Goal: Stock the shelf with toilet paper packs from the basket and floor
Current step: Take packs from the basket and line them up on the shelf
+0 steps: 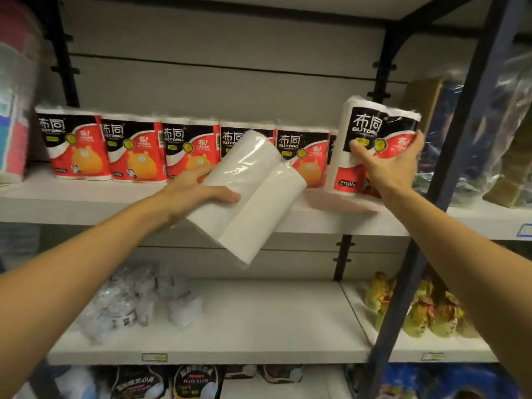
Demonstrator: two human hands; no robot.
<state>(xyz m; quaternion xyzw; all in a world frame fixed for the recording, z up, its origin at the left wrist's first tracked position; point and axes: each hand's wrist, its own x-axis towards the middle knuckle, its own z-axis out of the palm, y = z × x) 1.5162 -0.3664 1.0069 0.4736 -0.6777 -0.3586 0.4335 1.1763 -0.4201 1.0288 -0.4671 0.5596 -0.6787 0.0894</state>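
Taking the row of stocked packs (161, 148) on the upper shelf (86, 203) as the mark: to its left stands a blurred pink-and-blue bundle (14, 110). In front of the row's middle, the left hand (198, 187) has its grip curled round a tilted pack (247, 197), plain white side showing, held off the shelf edge. Just right of the row's end, the right hand (388, 165) clasps an upright pack (374, 148), fingers wrapped across its printed face, its base at or just above the shelf. These packs look light and squashy, the film wrap likely slick, so a broad hold across the two rolls should serve better than a pinch at the film. Further right, the dark upright post (460, 139) and wrapped goods (503, 139) beyond it hem in the free space. Below the row lie clear bagged items (138, 300).
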